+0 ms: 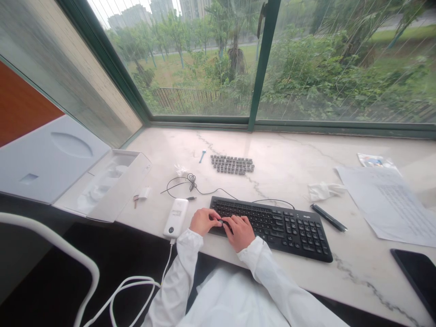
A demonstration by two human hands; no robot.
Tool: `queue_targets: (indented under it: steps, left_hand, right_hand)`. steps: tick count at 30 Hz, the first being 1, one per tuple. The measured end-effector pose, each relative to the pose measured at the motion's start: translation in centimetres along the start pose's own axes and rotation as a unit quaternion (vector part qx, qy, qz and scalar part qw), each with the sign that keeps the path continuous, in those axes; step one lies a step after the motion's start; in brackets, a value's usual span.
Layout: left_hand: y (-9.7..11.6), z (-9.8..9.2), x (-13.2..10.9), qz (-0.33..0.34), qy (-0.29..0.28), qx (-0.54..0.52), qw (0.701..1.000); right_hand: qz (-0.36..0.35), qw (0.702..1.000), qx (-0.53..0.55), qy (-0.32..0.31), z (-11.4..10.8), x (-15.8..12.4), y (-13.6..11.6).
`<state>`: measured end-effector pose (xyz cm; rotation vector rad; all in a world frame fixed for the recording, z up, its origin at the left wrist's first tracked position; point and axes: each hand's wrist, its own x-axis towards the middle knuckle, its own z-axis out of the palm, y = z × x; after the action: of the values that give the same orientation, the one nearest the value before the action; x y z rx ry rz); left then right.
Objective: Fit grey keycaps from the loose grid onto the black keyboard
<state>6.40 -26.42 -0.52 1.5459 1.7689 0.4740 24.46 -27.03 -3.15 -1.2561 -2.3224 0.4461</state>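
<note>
I hold both hands together over the left near end of the flat black plastic keyboard (272, 225). Left hand (203, 221) and right hand (240, 231) pinch a small dark keycap (220, 222); I advise seating it squarely, pressing straight down.

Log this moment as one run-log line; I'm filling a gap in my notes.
left hand: on keyboard left end | right hand: beside it, on keys | loose keycaps: grouped behind | power bank: left of keyboard

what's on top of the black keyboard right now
Both hands rest on the keyboard at its left end: left hand and right hand. The keys beneath them are covered.
</note>
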Motion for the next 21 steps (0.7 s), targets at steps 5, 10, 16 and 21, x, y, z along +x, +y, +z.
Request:
queue_targets:
  steps: [5,10,16,21]
  left_hand:
    - [0.11,-0.03,0.02,0.017,0.0,-0.007,1.0]
    - [0.25,-0.15,0.0,0.031,-0.005,-0.013,0.999]
    - [0.25,-0.15,-0.16,0.044,0.008,0.005,0.999]
    - [0.26,-0.02,-0.4,0.051,0.024,0.009,0.998]
  right_hand:
    - [0.019,1.0,0.016,0.006,0.2,0.21,0.14]
    - [0.027,0.999,0.018,0.01,0.47,0.28,0.24]
    - [0.039,0.998,0.055,0.004,0.69,0.39,0.37]
    - [0.047,0.996,0.077,-0.003,0.79,0.47,0.49]
